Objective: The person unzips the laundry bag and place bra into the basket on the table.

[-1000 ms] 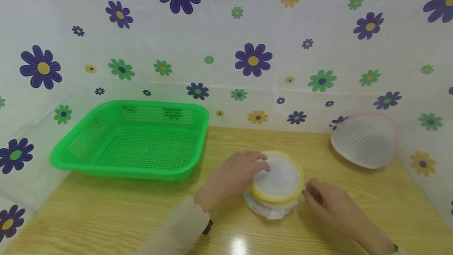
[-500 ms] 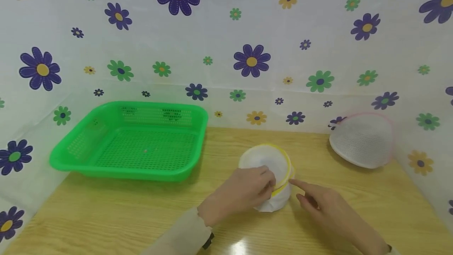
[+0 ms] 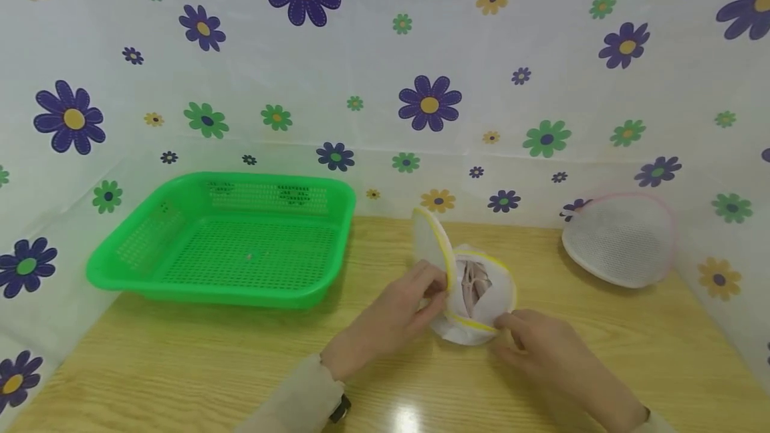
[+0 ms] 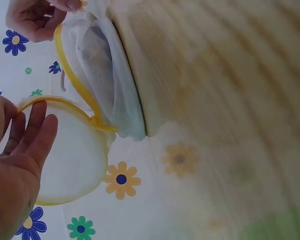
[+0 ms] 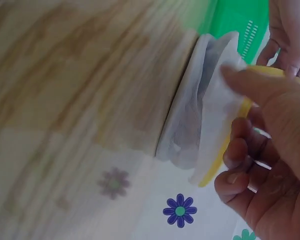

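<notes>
A small round white mesh laundry bag (image 3: 502,286) with yellow trim stands on the table, its round lid (image 3: 428,239) swung up nearly upright on the left. My left hand (image 3: 400,313) pinches the lid's yellow edge; in the left wrist view the fingers (image 4: 32,130) lie against the mesh. With thumb and fingers, my right hand (image 3: 547,346) grips the bag's yellow rim at the front right. Inside the opening shows crumpled greyish-pink fabric (image 3: 475,282) with thin straps. The right wrist view has the right thumb (image 5: 255,87) over the white side wall.
A green plastic basket (image 3: 228,294) with a perforated floor stands at the left of the wooden table (image 3: 198,366). Against the back right leans a white mesh bag (image 3: 619,239) with pink trim. A flower-printed sheet (image 3: 361,52) walls in the back and sides.
The lid, lying over the bag earlier, has been lifted up and to the left by my left hand, exposing the fabric inside. My right hand has closed onto the rim.
</notes>
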### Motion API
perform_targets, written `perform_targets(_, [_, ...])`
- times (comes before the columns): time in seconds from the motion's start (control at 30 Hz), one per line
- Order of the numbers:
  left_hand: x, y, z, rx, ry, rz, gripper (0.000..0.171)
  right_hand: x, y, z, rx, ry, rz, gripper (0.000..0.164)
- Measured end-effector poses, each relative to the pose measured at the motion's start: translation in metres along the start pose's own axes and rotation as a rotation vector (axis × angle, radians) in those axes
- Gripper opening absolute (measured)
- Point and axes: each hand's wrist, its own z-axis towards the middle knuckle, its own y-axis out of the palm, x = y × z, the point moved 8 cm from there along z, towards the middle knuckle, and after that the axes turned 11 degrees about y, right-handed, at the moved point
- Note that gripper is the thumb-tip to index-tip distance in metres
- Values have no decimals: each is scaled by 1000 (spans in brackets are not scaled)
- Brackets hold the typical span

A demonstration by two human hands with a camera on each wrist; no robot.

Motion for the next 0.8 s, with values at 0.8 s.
perform_targets(0.8, [-11,24,-73,-346,-780,-585,29,44,-38,-2,-45,204,71,20])
